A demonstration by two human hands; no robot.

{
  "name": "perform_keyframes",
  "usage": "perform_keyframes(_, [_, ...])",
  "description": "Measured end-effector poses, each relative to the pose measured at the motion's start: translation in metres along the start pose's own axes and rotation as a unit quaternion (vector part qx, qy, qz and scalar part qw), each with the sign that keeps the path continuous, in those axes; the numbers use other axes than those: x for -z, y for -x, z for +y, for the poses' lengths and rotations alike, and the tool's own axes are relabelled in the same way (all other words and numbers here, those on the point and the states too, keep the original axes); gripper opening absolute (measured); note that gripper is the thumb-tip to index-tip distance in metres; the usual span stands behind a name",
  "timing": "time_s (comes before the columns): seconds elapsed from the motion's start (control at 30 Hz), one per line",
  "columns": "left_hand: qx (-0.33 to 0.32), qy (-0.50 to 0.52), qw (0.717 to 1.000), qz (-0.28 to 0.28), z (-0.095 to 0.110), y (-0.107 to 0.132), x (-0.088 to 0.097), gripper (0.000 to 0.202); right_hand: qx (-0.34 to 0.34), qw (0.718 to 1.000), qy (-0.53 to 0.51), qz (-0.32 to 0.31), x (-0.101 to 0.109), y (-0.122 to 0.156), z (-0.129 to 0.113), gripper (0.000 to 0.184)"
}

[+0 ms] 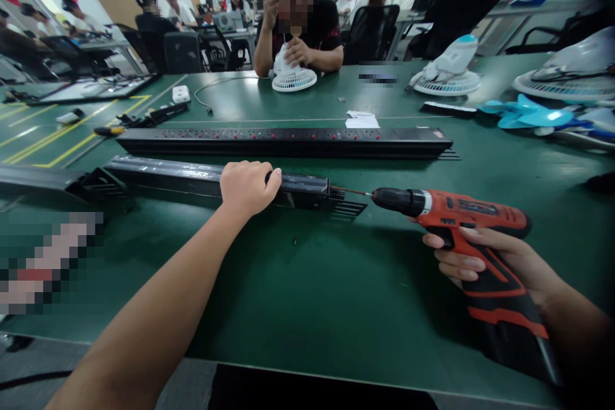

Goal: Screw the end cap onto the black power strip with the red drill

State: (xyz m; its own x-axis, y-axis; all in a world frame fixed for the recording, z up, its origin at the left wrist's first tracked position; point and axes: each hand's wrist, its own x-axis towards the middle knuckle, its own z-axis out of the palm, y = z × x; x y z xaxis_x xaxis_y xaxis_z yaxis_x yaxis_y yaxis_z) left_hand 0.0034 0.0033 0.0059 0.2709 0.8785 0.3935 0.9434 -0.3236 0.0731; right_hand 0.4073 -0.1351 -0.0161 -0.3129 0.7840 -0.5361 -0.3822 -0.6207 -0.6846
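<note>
A long black power strip housing (pixel 192 180) lies across the green table (pixel 307 295) in front of me. My left hand (pixel 248 187) is closed over its top near the right end, holding it down. My right hand (pixel 485 262) grips the handle of a red and black cordless drill (pixel 461 218). The drill lies level, and its thin bit (pixel 353 191) points left at the strip's right end cap.
A second black power strip (pixel 283 141) with red switches lies farther back. A person across the table handles a small white fan (pixel 293 77). More fans (pixel 449 73), blue fan blades (pixel 528 114), paper slips (pixel 361 119) and a screwdriver (pixel 109 131) lie around.
</note>
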Motion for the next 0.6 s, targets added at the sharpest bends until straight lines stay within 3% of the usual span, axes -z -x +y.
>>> perform_keyframes(0.33, [0.004, -0.008, 1.000, -0.003, 0.002, 0.000, 0.002, 0.049, 0.008, 1.000, 0.004, 0.005, -0.002, -0.001, 0.000, 0.036])
perform_keyframes(0.6, [0.001, -0.003, 1.000, -0.006, 0.001, 0.000, 0.001, 0.051, 0.008, 1.000, -0.010, 0.003, 0.018, -0.006, 0.008, 0.032])
